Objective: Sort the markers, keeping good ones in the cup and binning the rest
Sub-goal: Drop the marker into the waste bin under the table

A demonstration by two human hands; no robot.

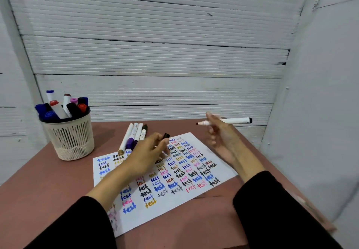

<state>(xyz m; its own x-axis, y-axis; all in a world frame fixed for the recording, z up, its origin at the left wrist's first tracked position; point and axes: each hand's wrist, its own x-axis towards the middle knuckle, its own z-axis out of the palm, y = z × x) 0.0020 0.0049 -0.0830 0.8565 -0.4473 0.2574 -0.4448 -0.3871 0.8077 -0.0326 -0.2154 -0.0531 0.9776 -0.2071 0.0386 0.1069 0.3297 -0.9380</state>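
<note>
Now, from my head view, my right hand (217,130) holds an uncapped white marker (233,121) raised over the tabletop (48,180); my left hand (149,152) pinches its dark cap (166,136) above the test sheet (204,186). I should write one firm stroke on bare paper before judging. The cup (71,134) stands far left.

A small corner closed in by pale grey-white walls

The back wall (155,54) is made of ribbed horizontal panels with dark gaps between them; a plain smooth wall (320,93) stands at the right, and the reddish-brown surface (48,180) reaches both under soft, even light
</note>
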